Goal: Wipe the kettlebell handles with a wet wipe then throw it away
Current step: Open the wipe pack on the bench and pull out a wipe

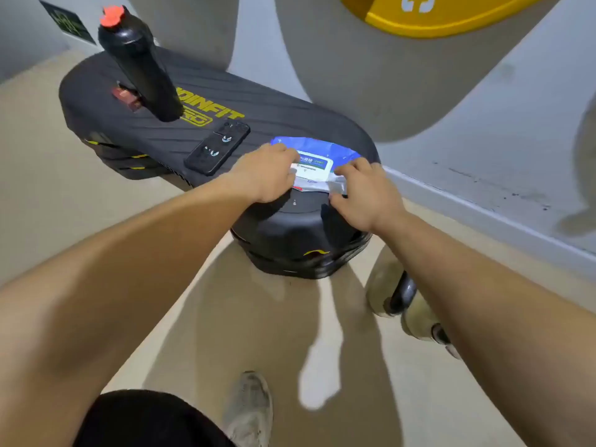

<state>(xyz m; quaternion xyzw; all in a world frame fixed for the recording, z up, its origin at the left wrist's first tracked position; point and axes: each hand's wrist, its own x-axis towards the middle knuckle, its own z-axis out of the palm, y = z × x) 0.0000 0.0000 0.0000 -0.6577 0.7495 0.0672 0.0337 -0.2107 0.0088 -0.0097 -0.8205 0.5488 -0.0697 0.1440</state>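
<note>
Pinning the squashy wipe pack (322,149), the left hand (267,175) presses flat while the right hand (364,195) pinches a limp wet wipe (336,186).

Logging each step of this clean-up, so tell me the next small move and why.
Probably draw the white sheet clear with the right hand, left hand pressing the wet wipe pack down. Its fingers seem to pinch that sheet at the pack's opening, and the kettlebell handle on the floor is untouched.
</note>
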